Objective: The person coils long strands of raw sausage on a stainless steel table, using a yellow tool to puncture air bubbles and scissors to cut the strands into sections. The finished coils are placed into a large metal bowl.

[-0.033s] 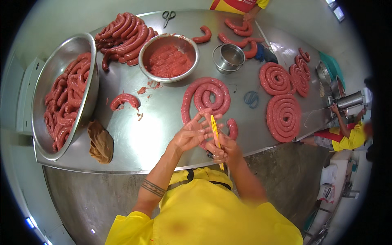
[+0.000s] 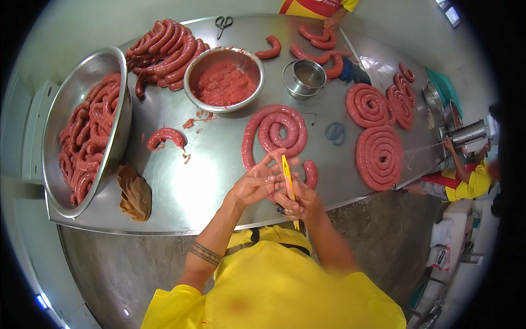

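On the big metal table (image 2: 329, 164), lots of sausage lying about, some rolled up, some not. Looks well on the way, but not all done.

In the big metal tub (image 2: 82, 74) at the left, a great jumble of sausages (image 2: 90, 140), loose and not rolled up, with bare metal showing above. Just beside the tub, a tall pile of fat, curved sausages (image 2: 167, 52), likely filled already.

Over on the right, flat round coils (image 2: 379, 159), wound up neat and tight: probably done. In the middle, one looser coil (image 2: 266, 131), with an end running down toward the table's near side: maybe not finished.

In the metal bowl (image 2: 199, 101), soft red meat (image 2: 226, 85), not yet put into any sausage, so likely more to fill. In the small metal pot (image 2: 300, 88), something dull and grey; too hard to tell for sure.

Left hand (image 2: 255, 183) open, fingers spread. Right hand (image 2: 296, 203) close by, curled tight round a thin yellow tool (image 2: 288, 178). Cannot tell about any touch between left fingers and tool.

Near the tub, one short sausage (image 2: 167, 137), perhaps left for later.

Thinnest of all, the yellow tool, pointing away from the body, between the hands and over the table's near edge.
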Tool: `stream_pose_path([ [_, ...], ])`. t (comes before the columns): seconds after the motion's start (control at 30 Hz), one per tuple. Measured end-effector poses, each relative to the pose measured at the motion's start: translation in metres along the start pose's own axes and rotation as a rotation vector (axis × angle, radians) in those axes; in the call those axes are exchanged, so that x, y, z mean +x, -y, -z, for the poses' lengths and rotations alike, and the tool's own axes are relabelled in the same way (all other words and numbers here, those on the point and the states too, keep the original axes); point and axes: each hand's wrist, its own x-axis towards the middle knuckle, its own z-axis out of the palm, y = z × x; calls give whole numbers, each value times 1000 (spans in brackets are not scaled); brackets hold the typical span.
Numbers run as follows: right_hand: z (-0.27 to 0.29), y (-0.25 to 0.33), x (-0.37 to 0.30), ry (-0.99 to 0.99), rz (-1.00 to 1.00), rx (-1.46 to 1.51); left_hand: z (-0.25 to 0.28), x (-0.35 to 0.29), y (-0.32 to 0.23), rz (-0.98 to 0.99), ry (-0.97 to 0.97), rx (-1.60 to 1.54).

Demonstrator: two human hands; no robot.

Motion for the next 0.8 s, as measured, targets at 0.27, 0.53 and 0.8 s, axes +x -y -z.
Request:
stream_pose_path([
  [0.27,-14,9,-5,-89,-15,-89,9,12,4,45,-38,254],
  [0.53,-3,19,9,-419,35,-1033,-45,8,-36,-491,-51,1875],
  [0.8,-4,18,20,-442,-192,-1448,-35,11,-34,-439,-261,2108],
])
